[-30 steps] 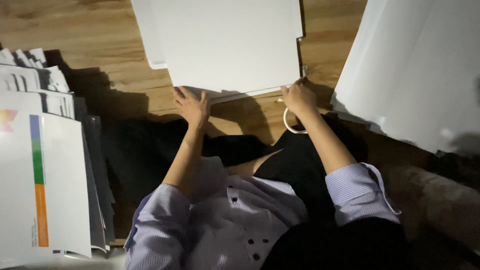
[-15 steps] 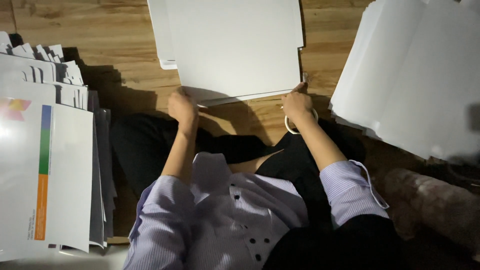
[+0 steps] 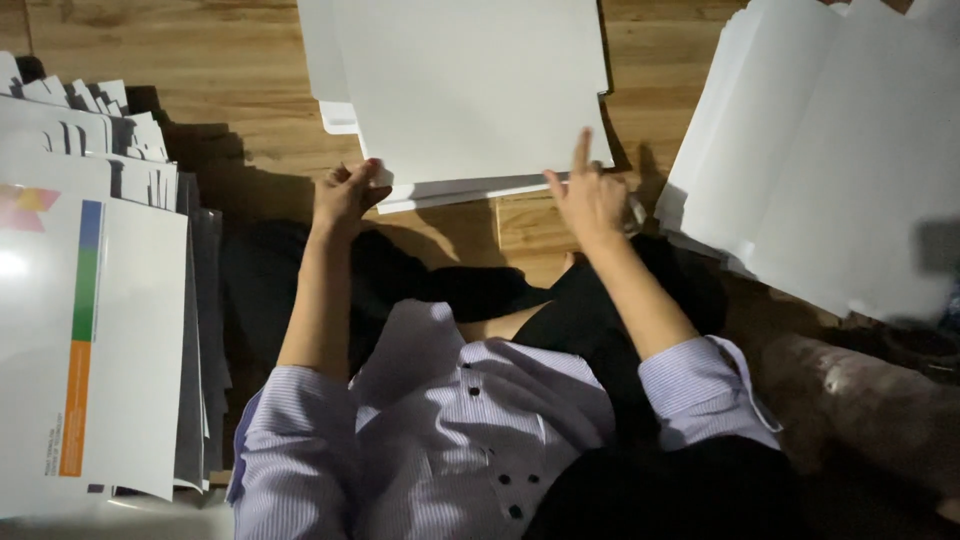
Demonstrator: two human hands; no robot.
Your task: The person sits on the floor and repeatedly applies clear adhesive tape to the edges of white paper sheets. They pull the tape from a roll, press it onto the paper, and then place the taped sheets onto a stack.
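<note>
Now, line by line:

Left hand: the left hand (image 3: pixel 345 195) grips the near left corner of the white folder stack (image 3: pixel 470 90), fingers curled over the edge, thumb side tucked against the lower sheets.

Right hand: the right hand (image 3: pixel 590 195) rests at the near right edge of the same stack, index finger stretched up onto the top sheet, the other fingers loosely bent; it is not clenched, and whether the lower fingers pinch the edge cannot be told.

White folder stack: lies flat on the wooden floor (image 3: pixel 200 70) just beyond both hands, several white sheets or folders fanned slightly at the near edge, one tabbed corner poking out beyond the left hand.

Loose white sheets: a second, larger pile of white sheets (image 3: pixel 840 170) spreads out to the right of the right hand, near but apart from it, tilted at an angle to the first stack.

Printed folders: to the left of the left hand, well apart, a pile of printed folders (image 3: pixel 90 330) with a vertical blue, green and orange stripe sits, with more tabbed folders (image 3: pixel 80 130) overlapping behind it.

Sleeves: both forearms are bare, striped shirt sleeves (image 3: pixel 700 390) pushed up to the elbows.

Lap: dark trousers (image 3: pixel 440 280) lie directly under the hands, between them and the shirt.
</note>
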